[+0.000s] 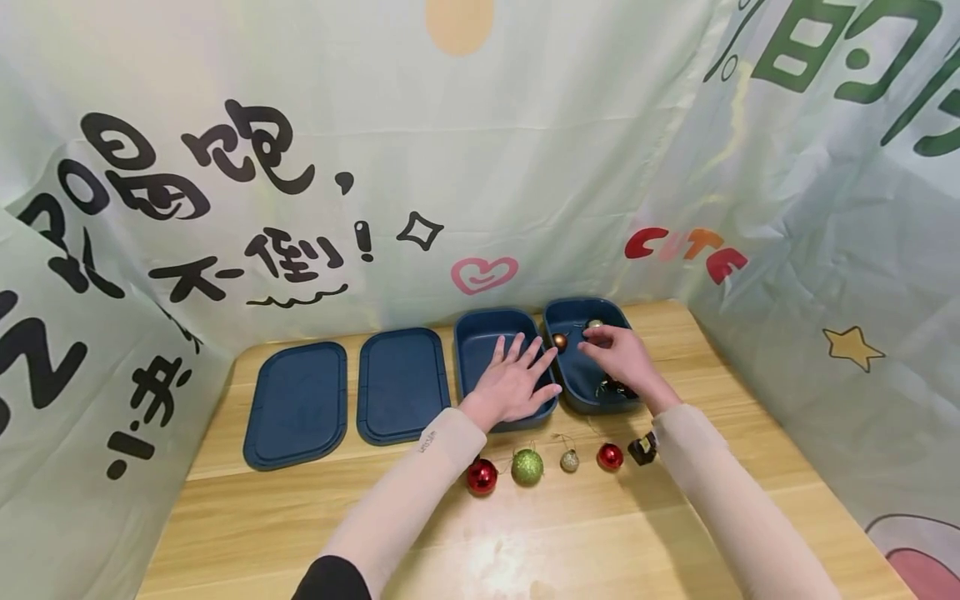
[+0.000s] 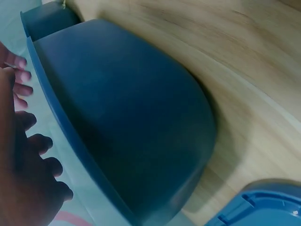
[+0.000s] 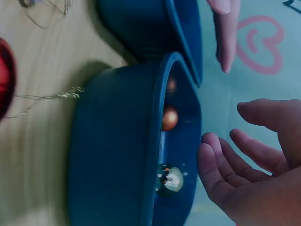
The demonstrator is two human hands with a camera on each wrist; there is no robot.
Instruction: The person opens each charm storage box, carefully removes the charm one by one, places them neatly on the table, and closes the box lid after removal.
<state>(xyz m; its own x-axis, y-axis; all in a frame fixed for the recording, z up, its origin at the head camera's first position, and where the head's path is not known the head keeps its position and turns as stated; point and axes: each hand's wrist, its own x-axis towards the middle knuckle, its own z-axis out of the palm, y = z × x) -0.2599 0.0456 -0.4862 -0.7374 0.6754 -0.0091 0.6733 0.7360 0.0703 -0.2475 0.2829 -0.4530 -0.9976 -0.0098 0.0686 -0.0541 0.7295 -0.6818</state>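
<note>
My left hand (image 1: 513, 387) is spread with straight fingers over the left blue box (image 1: 472, 329), and nothing is in its grasp. Over the right blue box (image 1: 600, 408) is my right hand (image 1: 622, 354); in the right wrist view its thumb and fingers (image 3: 256, 150) are apart with nothing between them. A copper-coloured bauble (image 1: 560, 342) and a shiny silvery bauble (image 3: 170, 180) lie inside that box. A dark item (image 1: 617, 387) sits at its near end, partly hidden by the right hand and wrist.
In front of the boxes lie a red bauble (image 1: 482, 477), a green glittery bauble (image 1: 527, 468), a small pale-gold bauble (image 1: 569, 461), another red bauble (image 1: 610, 457) and a black-and-gold piece (image 1: 642, 449). Two blue lids (image 1: 296, 404) lie flat at left. A printed cloth (image 1: 420, 183) stands behind.
</note>
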